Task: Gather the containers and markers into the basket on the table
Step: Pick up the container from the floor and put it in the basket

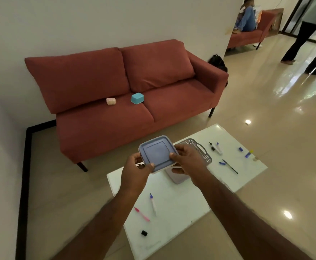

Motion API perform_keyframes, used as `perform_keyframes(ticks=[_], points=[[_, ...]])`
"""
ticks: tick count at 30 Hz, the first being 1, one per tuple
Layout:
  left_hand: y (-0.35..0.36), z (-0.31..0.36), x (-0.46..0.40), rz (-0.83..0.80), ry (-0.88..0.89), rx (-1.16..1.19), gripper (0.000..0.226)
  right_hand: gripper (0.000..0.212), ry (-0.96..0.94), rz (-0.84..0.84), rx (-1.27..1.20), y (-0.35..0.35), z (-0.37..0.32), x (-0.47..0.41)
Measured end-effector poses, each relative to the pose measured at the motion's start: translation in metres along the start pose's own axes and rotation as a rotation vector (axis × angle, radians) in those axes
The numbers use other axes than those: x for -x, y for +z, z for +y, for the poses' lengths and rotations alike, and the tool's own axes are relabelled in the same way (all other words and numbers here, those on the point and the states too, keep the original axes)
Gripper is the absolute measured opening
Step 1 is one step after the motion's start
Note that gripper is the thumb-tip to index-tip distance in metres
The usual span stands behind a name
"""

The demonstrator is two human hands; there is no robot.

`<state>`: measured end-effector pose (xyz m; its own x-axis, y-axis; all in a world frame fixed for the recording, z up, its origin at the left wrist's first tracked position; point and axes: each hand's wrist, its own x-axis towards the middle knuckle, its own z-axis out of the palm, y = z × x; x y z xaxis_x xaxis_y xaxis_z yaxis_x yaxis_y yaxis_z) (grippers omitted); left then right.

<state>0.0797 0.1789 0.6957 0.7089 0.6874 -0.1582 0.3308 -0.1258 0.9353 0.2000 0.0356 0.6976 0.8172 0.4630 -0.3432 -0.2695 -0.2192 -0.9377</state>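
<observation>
Both hands hold one square container with a bluish lid (158, 153) up over the near edge of the white desk (179, 207). The left hand (136, 170) grips its near left corner, thumb on the lid and fingers curled beneath; the right hand (188, 162) clamps its right edge the same way. Just behind and under the right hand lies one grey basket (200, 149), partly hidden, with a pale boxy shape below the container that I cannot make out.

Two more containers sit on the red sofa (127, 94), well apart from the hands: a small pink one (111, 101) and a blue one (137, 98).

On the desk I count about five markers: a pink one (141, 214) and a blue-tipped one (153, 203) near the forearms, two lying together (215, 148) beyond the basket, and a thin black one (230, 166) to the right. Loose caps lie about: a black one (144, 233) in front, blue ones to the right.
</observation>
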Motion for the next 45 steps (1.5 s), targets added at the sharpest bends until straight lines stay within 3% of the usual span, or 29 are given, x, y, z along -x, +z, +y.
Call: perform_keyframes(ticks=[7, 14, 24, 29, 35, 45], points=[[0.025, -0.037, -0.006, -0.194, -0.015, -0.035, 0.032, 0.031, 0.201, 0.075, -0.242, -0.025, 0.056, -0.006], [0.051, -0.054, -0.034, -0.406, -0.069, -0.204, 0.059, 0.016, 0.345, 0.131, -0.181, -0.049, 0.085, -0.047], [0.098, -0.091, -0.096, -0.076, 0.043, -0.749, 0.052, 0.009, 0.437, 0.061, -0.126, -0.094, 0.160, -0.226], [0.127, -0.112, -0.141, -0.004, 0.141, -0.963, 0.060, 0.017, 0.474, 0.049, 0.010, -0.110, 0.207, -0.291], [0.148, -0.139, -0.184, 0.023, 0.133, -1.092, 0.069, 0.016, 0.590, 0.085, 0.088, -0.102, 0.258, -0.346], [0.162, -0.190, -0.202, -0.005, -0.011, -1.117, 0.075, 0.020, 0.556, 0.115, 0.080, -0.065, 0.294, -0.410]])
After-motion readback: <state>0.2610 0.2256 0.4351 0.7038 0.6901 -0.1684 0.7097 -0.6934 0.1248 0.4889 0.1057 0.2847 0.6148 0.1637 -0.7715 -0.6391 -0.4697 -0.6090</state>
